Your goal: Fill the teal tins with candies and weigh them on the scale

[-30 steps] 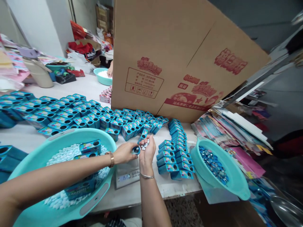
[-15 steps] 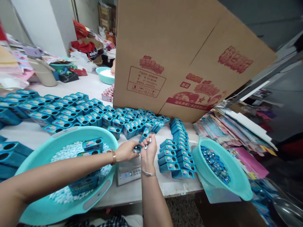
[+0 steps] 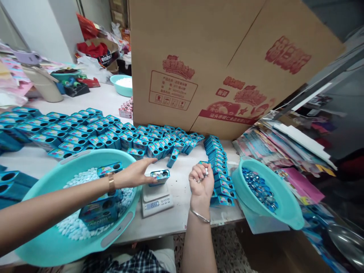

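Observation:
A blue tin point(image 3: 159, 177) with white candies showing in its opening stands on a small digital scale point(image 3: 158, 205) with a lit display. My left hand point(image 3: 133, 175), open with thumb and fingers apart, reaches over the basin's rim, its thumb tip at the tin's left end. Right of the scale, my right hand point(image 3: 201, 178) is closed around a few white candies, some peeking out between the fingers. Under my left arm, a turquoise basin point(image 3: 36, 212) holds loose white candies point(image 3: 71, 231) and several blue tins point(image 3: 99, 215).
Rows of blue tins point(image 3: 76, 140) spread across the table's left and middle. More tins point(image 3: 217, 161) line up behind my right hand. A second turquoise basin point(image 3: 287, 216) contains blue and silver lids point(image 3: 258, 187). A large cardboard box point(image 3: 210, 45) stands behind, beside stacked printed sheets point(image 3: 264, 148).
My left hand has drawn back left from the tin and spread its fingers. My right hand has moved right, away from the tin, still closed on candies. The view has shifted slightly.

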A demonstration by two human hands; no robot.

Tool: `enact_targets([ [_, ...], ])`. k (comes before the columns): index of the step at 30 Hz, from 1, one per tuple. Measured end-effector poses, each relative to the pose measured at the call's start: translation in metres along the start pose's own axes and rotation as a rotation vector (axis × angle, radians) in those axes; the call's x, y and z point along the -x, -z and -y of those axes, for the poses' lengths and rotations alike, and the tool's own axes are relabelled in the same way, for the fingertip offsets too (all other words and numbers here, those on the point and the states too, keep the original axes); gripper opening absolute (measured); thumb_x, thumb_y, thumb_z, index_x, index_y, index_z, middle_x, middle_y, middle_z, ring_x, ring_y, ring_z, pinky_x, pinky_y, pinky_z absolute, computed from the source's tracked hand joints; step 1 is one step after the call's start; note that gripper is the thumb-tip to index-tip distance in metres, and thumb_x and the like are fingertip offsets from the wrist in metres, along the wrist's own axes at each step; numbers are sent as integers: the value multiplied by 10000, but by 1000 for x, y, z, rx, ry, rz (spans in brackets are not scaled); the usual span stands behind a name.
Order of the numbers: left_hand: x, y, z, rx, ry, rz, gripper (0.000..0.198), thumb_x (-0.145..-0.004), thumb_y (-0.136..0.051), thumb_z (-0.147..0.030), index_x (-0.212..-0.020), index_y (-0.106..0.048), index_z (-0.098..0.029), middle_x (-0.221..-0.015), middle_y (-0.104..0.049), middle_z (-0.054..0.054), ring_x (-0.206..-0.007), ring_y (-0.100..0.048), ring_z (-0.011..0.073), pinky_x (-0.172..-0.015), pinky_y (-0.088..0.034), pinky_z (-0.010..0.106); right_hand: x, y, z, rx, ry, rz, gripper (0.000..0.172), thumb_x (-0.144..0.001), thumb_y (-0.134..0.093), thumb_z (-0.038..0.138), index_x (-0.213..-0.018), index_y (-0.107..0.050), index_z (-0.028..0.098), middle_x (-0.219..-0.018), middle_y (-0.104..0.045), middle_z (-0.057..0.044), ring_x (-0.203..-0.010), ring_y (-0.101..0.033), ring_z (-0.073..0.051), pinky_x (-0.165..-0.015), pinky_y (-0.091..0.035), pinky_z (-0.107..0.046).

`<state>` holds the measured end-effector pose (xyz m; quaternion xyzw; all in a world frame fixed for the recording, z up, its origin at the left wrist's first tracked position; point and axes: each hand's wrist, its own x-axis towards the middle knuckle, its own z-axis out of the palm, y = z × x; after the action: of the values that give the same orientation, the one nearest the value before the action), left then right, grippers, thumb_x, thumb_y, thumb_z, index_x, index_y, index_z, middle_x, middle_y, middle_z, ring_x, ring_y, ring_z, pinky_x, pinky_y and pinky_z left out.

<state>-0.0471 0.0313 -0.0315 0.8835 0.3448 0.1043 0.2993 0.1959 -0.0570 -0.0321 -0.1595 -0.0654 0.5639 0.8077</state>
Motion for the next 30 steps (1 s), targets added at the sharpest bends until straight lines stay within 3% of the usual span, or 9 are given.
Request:
enact_targets([
  [6,15,14,-2,-148,-71,-105,588,-836,-522,-490,-1337,-403,-205,-1298,-503,103,-1191,-466,254,-994,-379,386,15,9,8,-91,2,-52,145,-851,-486,195,-727,-411,203,-546,-347,107,-399,-302,-22,-363,-231,-131],
  [12,15,15,-9,-250,-176,-107,348,-894,-468,-358,-1208,-547,-231,-1123,-573,79,-1025,-529,216,-890,-424,348,15,14,1,-51,17,-84,130,-840,-510,215,-736,-432,203,-556,-350,101,-398,-293,-28,-349,-220,-131],
  [18,10,11,-11,-347,-225,-82,301,-897,-457,-307,-1165,-579,-244,-1010,-605,65,-963,-532,214,-929,-368,392,10,22,-6,-106,-7,-163,143,-851,-491,236,-722,-448,194,-544,-314,101,-389,-273,-34,-334,-216,-139],
  [25,4,11,-13,-382,-219,-68,266,-886,-466,-311,-1111,-597,-258,-1001,-613,44,-964,-541,209,-1008,-278,434,6,34,-14,-31,3,-145,149,-830,-528,274,-722,-450,207,-539,-313,101,-396,-250,-40,-342,-217,-132],
  [30,-1,9,-22,-421,-256,-1,268,-883,-446,-211,-1101,-596,-254,-1010,-611,51,-949,-532,206,-930,-344,400,3,37,-24,-119,-55,-185,155,-822,-538,271,-726,-441,199,-543,-331,105,-391,-260,-26,-346,-208,-130],
])
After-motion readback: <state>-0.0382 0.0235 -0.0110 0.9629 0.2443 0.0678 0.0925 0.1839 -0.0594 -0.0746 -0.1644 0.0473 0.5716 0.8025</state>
